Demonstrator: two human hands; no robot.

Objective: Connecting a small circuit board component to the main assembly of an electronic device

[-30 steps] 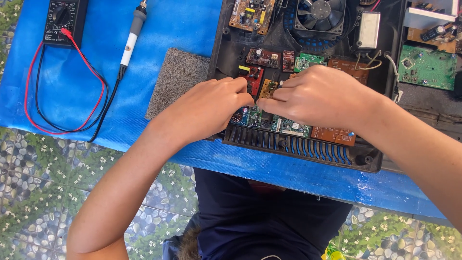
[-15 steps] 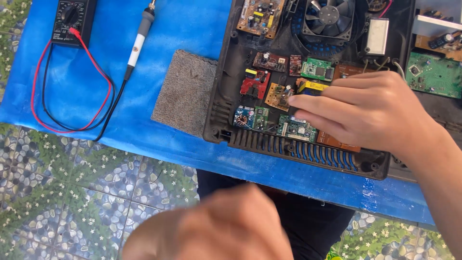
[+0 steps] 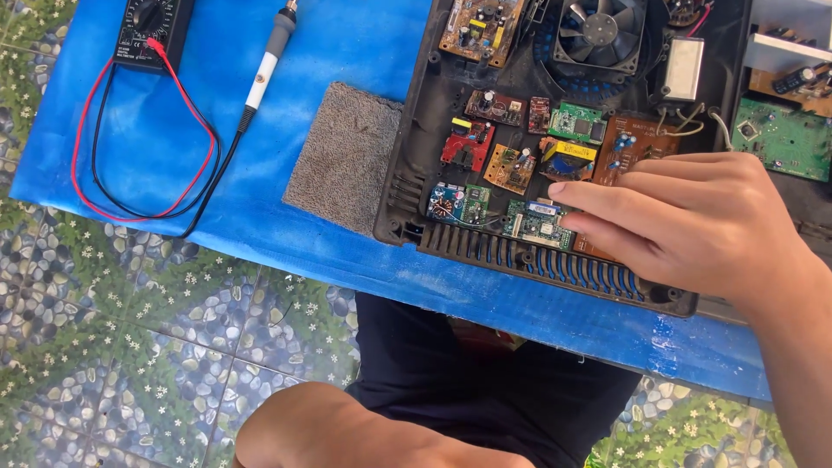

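Observation:
My right hand point(image 3: 693, 225) lies flat, fingers close together, in the black plastic case point(image 3: 414, 165). It covers part of a brown circuit board point(image 3: 628, 143). Its fingertips touch a small board with a yellow part point(image 3: 568, 156) and a green board point(image 3: 533, 221). Nothing shows in its grip. Other small boards lie nearby: a red one point(image 3: 468, 143), an orange one point(image 3: 510, 167) and a blue and green one point(image 3: 458, 204). Only my bare left forearm point(image 3: 347, 429) shows at the bottom, near my dark clothing; the left hand itself is out of the frame.
A cooling fan point(image 3: 600, 30) and a tan board point(image 3: 481, 22) sit at the case's far end. On the blue table cover point(image 3: 217, 208) lie a grey pad point(image 3: 342, 156), a soldering iron point(image 3: 269, 61) and a multimeter point(image 3: 154, 26) with red and black leads. A green board point(image 3: 784, 139) lies at right.
My left hand left the case, swept down toward me and has gone out of view. My right hand stays on the boards, shifted a little right.

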